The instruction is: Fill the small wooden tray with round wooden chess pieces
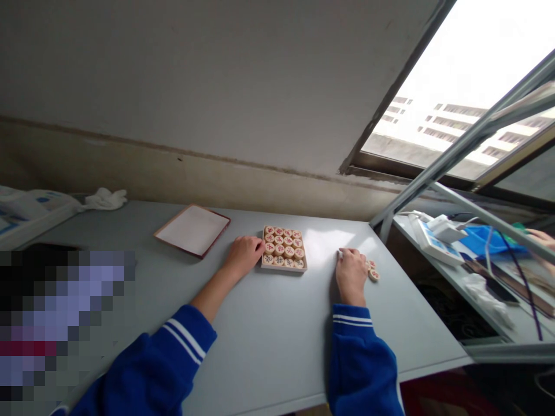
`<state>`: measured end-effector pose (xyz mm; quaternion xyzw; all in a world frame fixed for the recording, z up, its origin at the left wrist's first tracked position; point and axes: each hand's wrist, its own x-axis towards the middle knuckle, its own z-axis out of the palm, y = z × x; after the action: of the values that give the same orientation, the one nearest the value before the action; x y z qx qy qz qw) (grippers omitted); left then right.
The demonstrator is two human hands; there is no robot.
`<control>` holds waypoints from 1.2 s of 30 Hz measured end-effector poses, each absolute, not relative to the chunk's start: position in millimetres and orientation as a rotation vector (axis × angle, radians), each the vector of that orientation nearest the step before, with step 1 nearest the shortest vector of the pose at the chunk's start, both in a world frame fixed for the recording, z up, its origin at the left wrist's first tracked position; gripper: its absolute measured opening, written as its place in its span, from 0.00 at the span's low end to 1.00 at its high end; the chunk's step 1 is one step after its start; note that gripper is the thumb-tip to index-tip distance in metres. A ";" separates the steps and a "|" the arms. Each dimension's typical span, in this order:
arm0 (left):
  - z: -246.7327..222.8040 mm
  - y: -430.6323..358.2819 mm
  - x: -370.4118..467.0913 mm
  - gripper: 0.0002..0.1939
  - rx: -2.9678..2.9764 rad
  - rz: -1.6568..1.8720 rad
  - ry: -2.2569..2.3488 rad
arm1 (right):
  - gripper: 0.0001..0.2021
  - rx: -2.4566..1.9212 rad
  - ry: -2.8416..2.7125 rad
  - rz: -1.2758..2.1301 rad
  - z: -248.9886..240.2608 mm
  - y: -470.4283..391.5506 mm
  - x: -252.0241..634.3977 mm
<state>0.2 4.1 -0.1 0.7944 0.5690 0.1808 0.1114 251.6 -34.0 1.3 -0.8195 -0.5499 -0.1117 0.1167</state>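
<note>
A shallow square box (pixel 284 268) stands on the grey table, filled with rows of round wooden pieces (pixel 289 251) marked with red and dark characters. Against its left side rests my left hand (pixel 245 254), its fingers curled closed at the box edge. My right hand (pixel 352 271) is on the table to the right of the box, fingers bent together; what they hold, if anything, is too small to name. Just right of that hand lie a few loose round pieces (pixel 373 275), partly hidden by it.
A box lid (pixel 192 230) lies inside up, left of the box. White cloth (pixel 105 199) is at the back left. A metal frame (pixel 433 167) rises at the right; beyond it are a power strip (pixel 437 242), cables and another person's hand (pixel 541 238).
</note>
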 end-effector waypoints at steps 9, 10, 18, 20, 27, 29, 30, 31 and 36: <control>1.3 2.8 0.0 0.18 2.321 0.528 1.670 | 0.14 -2.392 -1.483 -0.382 0.7 -36.6 256.5; 1.4 2.8 0.0 0.18 2.320 0.527 1.670 | 0.14 -2.328 -1.494 -0.309 0.8 -35.6 257.0; 1.4 3.1 0.1 0.17 2.318 0.501 1.673 | 0.09 -1.354 -1.859 0.167 14.9 -32.1 188.3; 1.0 3.1 -0.1 0.17 2.324 0.507 1.661 | 0.08 -1.297 -1.983 0.209 14.7 -34.9 167.6; -1.0 4.5 -0.2 0.16 2.331 0.493 1.662 | 0.10 -1.310 -2.107 0.153 8.8 -38.4 149.1; -0.8 4.5 -0.1 0.17 2.334 0.497 1.662 | 0.11 -1.320 -2.104 0.156 7.9 -37.6 150.0; -0.6 4.5 -0.1 0.17 2.333 0.499 1.660 | 0.10 -1.316 -2.113 0.171 7.7 -37.4 150.1; -0.3 4.3 0.0 0.17 2.327 0.498 1.661 | 0.09 -1.309 -2.127 0.189 7.8 -37.3 150.1; 0.2 3.8 0.2 0.17 2.297 0.490 1.665 | 0.08 -1.355 -2.125 0.141 11.7 -39.2 150.9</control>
<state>0.2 3.8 0.2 0.7909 0.5735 0.1687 0.1310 150.9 -39.2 11.7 -0.5113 -0.8021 0.0534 0.3038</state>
